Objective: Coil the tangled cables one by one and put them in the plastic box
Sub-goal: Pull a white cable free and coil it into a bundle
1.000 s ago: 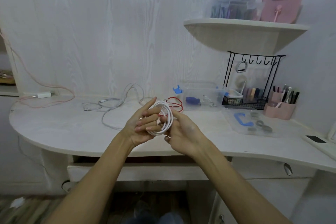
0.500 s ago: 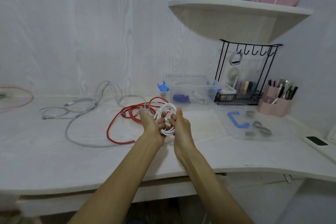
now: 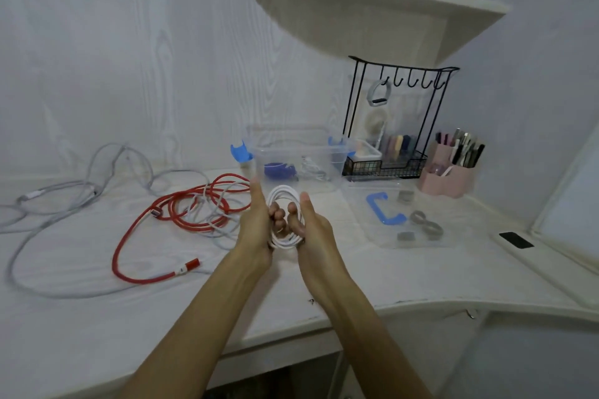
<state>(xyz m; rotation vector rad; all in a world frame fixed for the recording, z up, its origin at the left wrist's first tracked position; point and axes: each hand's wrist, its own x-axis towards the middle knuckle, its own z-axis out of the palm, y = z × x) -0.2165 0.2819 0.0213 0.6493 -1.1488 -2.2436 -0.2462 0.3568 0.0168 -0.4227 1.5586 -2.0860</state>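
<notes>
We hold the white coil above the bench between both hands, left hand and right hand each in a closed grip on it. Left of them lies the red cable, tangled with grey cable. Beyond stands the open box.

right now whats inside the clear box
A blue coil and a pale cable lie inside the clear box. Its near bottom is hidden behind the white coil.
</notes>
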